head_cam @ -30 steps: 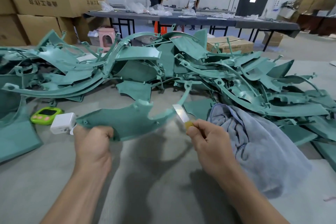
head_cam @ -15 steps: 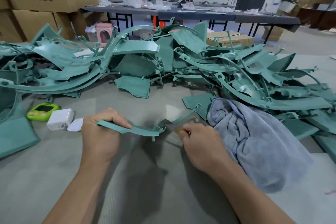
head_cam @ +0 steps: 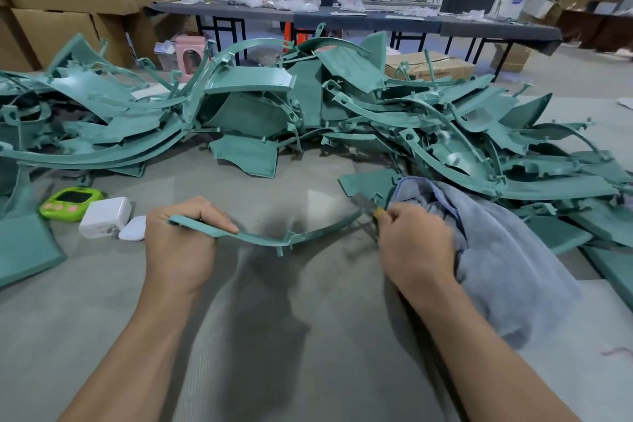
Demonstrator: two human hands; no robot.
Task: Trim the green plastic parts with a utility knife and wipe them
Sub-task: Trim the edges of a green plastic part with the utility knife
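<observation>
Head view: L hand (head_cam: 178, 243) grips curved green part (head_cam: 267, 236) low over desk (head_cam: 274, 336); R hand (head_cam: 414, 243) pinches knife (head_cam: 366, 204), blade at part's far tip. Risk: thin strip flexes under pressure, blade skips twd towel (head_cam: 496, 250) or fingers.

Left hand (head_cam: 178, 243) gripping a curved green plastic strip (head_cam: 270, 236), right hand (head_cam: 416, 243) holding a utility knife (head_cam: 368, 204) against its far end, grey towel (head_cam: 496, 250) lying beside, green parts pile (head_cam: 308, 113) sitting behind
</observation>
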